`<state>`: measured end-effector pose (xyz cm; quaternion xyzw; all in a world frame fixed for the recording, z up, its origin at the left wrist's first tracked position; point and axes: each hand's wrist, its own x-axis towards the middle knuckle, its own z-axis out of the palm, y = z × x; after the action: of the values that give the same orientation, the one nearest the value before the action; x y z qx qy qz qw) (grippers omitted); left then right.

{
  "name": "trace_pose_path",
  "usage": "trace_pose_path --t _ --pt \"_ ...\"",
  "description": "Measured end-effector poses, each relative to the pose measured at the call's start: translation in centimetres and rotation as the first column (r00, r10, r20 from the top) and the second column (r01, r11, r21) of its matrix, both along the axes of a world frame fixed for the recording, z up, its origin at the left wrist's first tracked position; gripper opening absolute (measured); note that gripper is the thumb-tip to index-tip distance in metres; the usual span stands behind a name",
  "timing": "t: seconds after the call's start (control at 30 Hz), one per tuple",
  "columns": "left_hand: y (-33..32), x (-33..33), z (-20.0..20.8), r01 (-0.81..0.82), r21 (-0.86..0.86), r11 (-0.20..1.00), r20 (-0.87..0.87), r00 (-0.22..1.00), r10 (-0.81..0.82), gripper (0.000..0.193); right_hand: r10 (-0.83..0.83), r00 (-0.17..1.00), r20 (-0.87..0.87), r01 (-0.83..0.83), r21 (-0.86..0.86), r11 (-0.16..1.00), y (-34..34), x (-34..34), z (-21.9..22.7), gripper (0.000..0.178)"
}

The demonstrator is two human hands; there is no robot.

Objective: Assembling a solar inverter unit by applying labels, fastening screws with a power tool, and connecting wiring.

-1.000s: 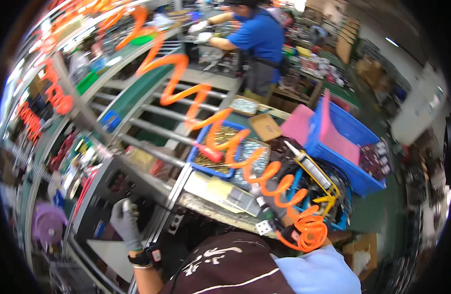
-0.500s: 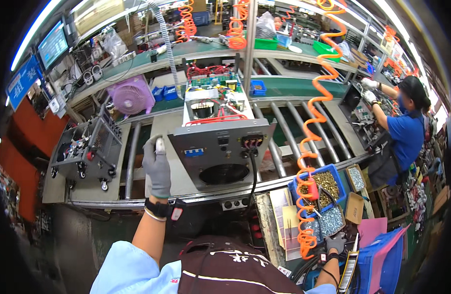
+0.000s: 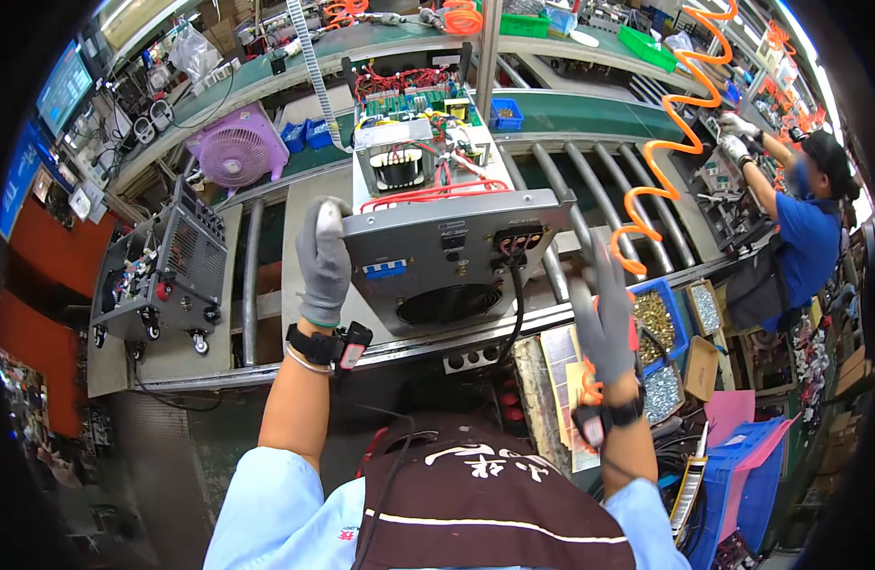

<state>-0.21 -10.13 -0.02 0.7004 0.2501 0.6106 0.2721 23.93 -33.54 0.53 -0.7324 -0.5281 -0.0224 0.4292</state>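
A grey metal panel [image 3: 433, 255] with a round fan opening, blue switches and a terminal block stands upright at the front of an opened electrical unit. My gloved left hand [image 3: 324, 261] is at the panel's upper left edge, its fingers bent against the corner. My gloved right hand [image 3: 604, 318] is raised to the right of the panel, apart from it, with fingers stretched upward and somewhat blurred. Behind this hand a red tool [image 3: 633, 334] partly shows beside the orange coiled hose [image 3: 667, 152]. A black cable [image 3: 519, 304] hangs from the terminal block.
Steel rollers [image 3: 597, 195] run beneath and beside the unit. A grey wheeled chassis [image 3: 162, 266] and a purple fan [image 3: 236, 152] are at left. Blue bins of brass screws [image 3: 651, 318] and silver screws [image 3: 662, 391] lie at right. A co-worker in blue [image 3: 806, 228] works farther right.
My right hand has risen from beside the screw bins to near the panel's right side. My left hand has moved up to the panel's corner. The view has shifted.
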Motion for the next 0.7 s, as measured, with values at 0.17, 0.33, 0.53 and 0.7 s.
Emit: trace_pose_path --t 0.17,0.33,0.53,0.7 --pt "0.1 0.2 0.8 0.113 -0.057 0.992 -0.136 0.983 -0.12 0.035 0.082 0.978 -0.192 -0.056 0.138 0.989 7.0 3.0 -1.6 0.046" --pt "1.0 -0.5 0.5 0.003 0.068 0.998 -0.036 0.999 -0.001 0.037 0.171 0.955 -0.242 -0.142 0.132 0.981 7.0 2.3 -1.4 0.041" --pt "10.4 -8.1 -0.6 -0.076 -0.048 0.996 0.115 0.99 0.081 0.03 0.337 0.913 -0.232 -0.317 0.119 0.941 10.2 -8.1 0.3 0.013" --pt "19.5 -13.2 0.3 -0.08 -0.188 0.979 0.084 0.992 0.097 0.029 0.695 0.709 0.119 -0.697 -0.031 0.716 14.3 -12.3 2.0 0.021"
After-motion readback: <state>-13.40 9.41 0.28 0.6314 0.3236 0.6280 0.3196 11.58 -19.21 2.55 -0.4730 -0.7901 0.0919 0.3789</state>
